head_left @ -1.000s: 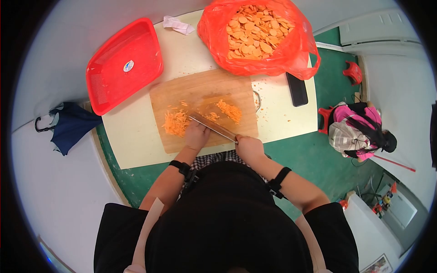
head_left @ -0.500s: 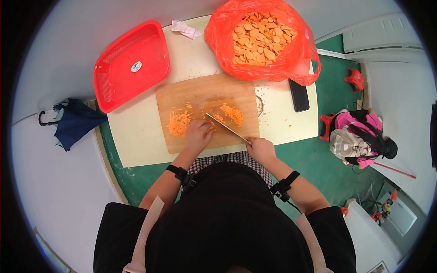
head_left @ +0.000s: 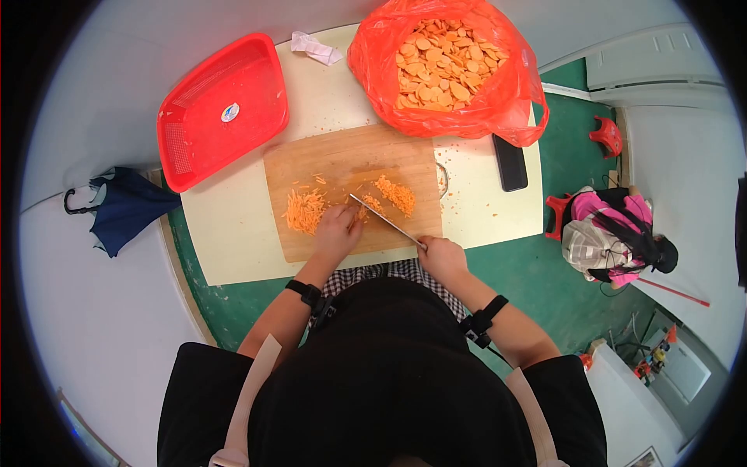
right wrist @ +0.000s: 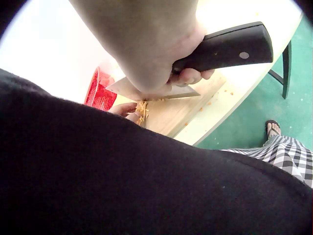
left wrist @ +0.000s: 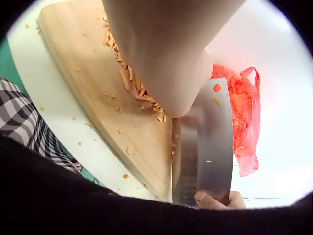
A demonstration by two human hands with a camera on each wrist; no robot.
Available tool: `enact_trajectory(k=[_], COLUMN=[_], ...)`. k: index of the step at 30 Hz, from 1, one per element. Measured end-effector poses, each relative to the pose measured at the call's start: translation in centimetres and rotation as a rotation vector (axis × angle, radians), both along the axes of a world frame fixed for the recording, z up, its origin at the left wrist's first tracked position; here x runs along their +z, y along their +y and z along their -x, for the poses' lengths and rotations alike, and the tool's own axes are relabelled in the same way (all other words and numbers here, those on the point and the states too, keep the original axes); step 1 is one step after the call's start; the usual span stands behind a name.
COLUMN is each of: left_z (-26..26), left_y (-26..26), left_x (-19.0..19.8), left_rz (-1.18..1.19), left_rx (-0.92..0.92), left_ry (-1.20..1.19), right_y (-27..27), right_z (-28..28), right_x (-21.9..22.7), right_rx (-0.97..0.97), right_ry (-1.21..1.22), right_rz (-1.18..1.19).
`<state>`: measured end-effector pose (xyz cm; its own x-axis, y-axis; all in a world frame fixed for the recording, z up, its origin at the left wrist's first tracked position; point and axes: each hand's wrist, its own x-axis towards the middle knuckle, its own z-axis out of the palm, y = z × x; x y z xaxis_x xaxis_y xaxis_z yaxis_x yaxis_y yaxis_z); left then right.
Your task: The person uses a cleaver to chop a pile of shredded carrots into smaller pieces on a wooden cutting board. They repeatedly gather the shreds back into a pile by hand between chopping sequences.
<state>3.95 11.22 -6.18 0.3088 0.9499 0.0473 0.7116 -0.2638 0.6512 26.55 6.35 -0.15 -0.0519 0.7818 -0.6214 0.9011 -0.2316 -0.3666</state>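
Note:
My right hand grips the black handle of a cleaver. The blade stands on edge over the wooden cutting board, slanting away to the left. Left of the blade, my left hand bends its fingers over some carrot strips on the board, fingertips close to the steel. A pile of carrot shreds lies beyond the left hand. Finely chopped carrot is heaped right of the blade. In the left wrist view the left fingertips are hidden behind the hand.
A red plastic bag full of carrot slices stands at the back. A red basket is at the back left, near a crumpled tissue. A phone lies at the right. A person in pink sits farther right.
The cleaver blade, earlier leaning with its side showing against the left hand, now stands more upright, its tip shifted right. The left hand has loosened from under it and sits beside it.

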Motion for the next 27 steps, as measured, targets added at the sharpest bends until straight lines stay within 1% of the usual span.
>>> enact_trajectory(k=[3,9,12,15,24,27], left_z=[-0.8,-0.5,-0.2,-0.4,0.0,-0.2], left_y=[0.4,0.4,0.4,0.5,0.3,0.3], left_x=[1.4,-0.7,-0.7,-0.5,-0.8,-0.7], left_rz=[-0.064,-0.03,-0.06,-0.114,-0.091,-0.118], left_rx=[0.011,-0.045,-0.08,-0.056,-0.083,-0.067], left_ry=[-0.002,0.009,0.021,0.029,0.082,0.038], right_y=[-0.1,-0.4,-0.4,-0.5,-0.8,-0.5], right_z=[0.3,0.8,0.7,0.6,0.4,0.3], right_x=[0.4,0.7,1.0,1.2,2.6,2.9], right_rx=[-0.006,0.011,0.049,0.054,0.098,0.117], right_ry=[0.004,0.001,-0.006,-0.007,-0.044,-0.033], right_rz=[0.003,-0.01,-0.012,-0.001,-0.026,-0.034])
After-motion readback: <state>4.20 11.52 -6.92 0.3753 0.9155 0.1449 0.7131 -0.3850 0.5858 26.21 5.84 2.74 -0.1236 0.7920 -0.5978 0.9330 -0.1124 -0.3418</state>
